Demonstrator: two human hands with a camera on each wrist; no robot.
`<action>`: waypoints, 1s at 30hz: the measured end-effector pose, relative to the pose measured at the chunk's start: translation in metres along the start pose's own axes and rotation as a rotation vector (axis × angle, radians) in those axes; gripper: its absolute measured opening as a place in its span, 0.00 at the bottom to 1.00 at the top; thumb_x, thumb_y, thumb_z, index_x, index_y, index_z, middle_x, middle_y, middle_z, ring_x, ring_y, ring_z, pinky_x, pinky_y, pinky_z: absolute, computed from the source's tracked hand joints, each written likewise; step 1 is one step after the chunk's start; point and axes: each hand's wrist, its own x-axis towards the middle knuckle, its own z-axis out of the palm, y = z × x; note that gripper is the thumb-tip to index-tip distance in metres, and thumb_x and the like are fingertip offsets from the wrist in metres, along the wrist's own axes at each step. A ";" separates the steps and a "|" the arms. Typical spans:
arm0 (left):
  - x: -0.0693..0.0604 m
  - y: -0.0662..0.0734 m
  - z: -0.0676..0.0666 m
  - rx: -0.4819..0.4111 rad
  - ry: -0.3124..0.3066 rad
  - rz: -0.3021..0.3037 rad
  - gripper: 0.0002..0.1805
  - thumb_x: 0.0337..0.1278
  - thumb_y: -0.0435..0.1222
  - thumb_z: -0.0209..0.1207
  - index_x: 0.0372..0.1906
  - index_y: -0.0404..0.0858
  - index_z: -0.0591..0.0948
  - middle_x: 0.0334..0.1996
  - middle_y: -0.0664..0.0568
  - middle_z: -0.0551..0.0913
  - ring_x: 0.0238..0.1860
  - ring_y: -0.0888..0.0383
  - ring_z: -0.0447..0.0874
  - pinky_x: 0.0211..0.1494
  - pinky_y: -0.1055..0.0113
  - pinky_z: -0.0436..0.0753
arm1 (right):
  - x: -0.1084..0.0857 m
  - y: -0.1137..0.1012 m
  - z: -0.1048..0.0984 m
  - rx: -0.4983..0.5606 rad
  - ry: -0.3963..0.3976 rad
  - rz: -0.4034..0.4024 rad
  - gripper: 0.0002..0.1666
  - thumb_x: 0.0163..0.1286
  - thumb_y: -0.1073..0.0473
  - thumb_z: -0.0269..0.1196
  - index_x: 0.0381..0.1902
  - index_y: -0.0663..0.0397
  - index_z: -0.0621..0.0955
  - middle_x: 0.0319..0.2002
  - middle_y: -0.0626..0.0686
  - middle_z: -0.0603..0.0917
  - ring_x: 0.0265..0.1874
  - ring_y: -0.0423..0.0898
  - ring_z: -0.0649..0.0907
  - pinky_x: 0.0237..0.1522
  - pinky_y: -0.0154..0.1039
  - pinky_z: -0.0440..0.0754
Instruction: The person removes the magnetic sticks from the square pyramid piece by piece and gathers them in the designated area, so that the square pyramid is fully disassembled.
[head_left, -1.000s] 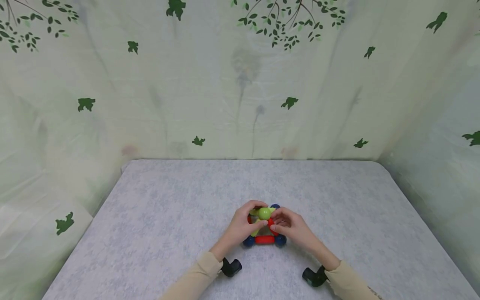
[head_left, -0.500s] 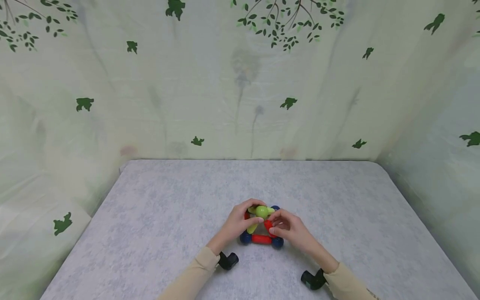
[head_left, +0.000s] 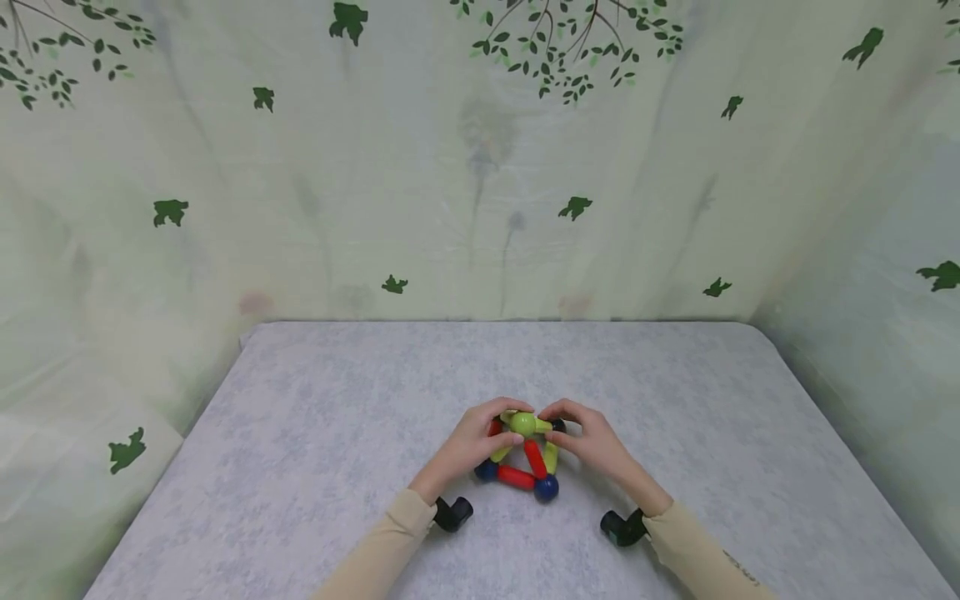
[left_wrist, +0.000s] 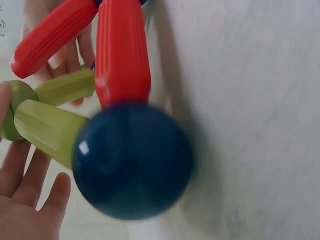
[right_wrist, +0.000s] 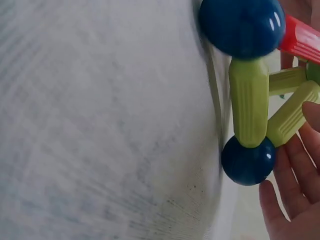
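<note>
A frame of magnetic sticks and balls stands on the table, midway between both hands. Its top is a green ball (head_left: pixel 523 425); blue balls (head_left: pixel 547 487) sit at the base corners. My left hand (head_left: pixel 474 440) pinches the green ball between thumb and fingers. My right hand (head_left: pixel 592 435) pinches the yellow-green stick (right_wrist: pixel 295 112) running from the green ball to a rear blue ball (right_wrist: pixel 248 160). A red stick (head_left: pixel 535 458) leans up from the front right blue ball; its upper end is apart from the green ball in the left wrist view. Another red stick (head_left: pixel 516 477) joins the front balls.
The grey mottled table (head_left: pixel 337 400) spreads around the frame, with its far edge against a leaf-printed cloth backdrop (head_left: pixel 420 167). Black wrist cameras (head_left: pixel 453 514) hang under both forearms, close to the tabletop.
My right hand has shifted from the leaning red stick up and back to the yellow-green stick. The frame has turned a little, and its right yellow-green base stick now shows. My left hand keeps its hold.
</note>
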 end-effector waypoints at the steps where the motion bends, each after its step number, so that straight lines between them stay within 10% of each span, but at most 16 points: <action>1: 0.000 -0.001 -0.001 0.014 0.004 0.009 0.20 0.59 0.32 0.62 0.58 0.38 0.77 0.53 0.50 0.79 0.52 0.55 0.76 0.57 0.51 0.73 | 0.000 0.000 0.000 -0.008 -0.011 0.005 0.12 0.65 0.65 0.64 0.47 0.59 0.79 0.45 0.54 0.82 0.50 0.55 0.79 0.56 0.56 0.71; 14: 0.003 -0.003 0.003 0.097 0.028 0.028 0.20 0.64 0.35 0.59 0.60 0.37 0.76 0.53 0.53 0.76 0.54 0.57 0.74 0.57 0.55 0.75 | -0.012 -0.003 0.006 -0.008 -0.055 0.070 0.10 0.63 0.63 0.66 0.40 0.56 0.76 0.34 0.49 0.78 0.34 0.44 0.78 0.38 0.37 0.78; 30: 0.003 0.006 0.008 0.054 0.065 0.033 0.22 0.60 0.33 0.61 0.59 0.33 0.75 0.50 0.44 0.79 0.46 0.50 0.78 0.47 0.52 0.79 | -0.018 -0.032 0.013 0.022 -0.081 0.059 0.11 0.64 0.69 0.63 0.44 0.63 0.76 0.38 0.54 0.80 0.37 0.49 0.80 0.40 0.40 0.80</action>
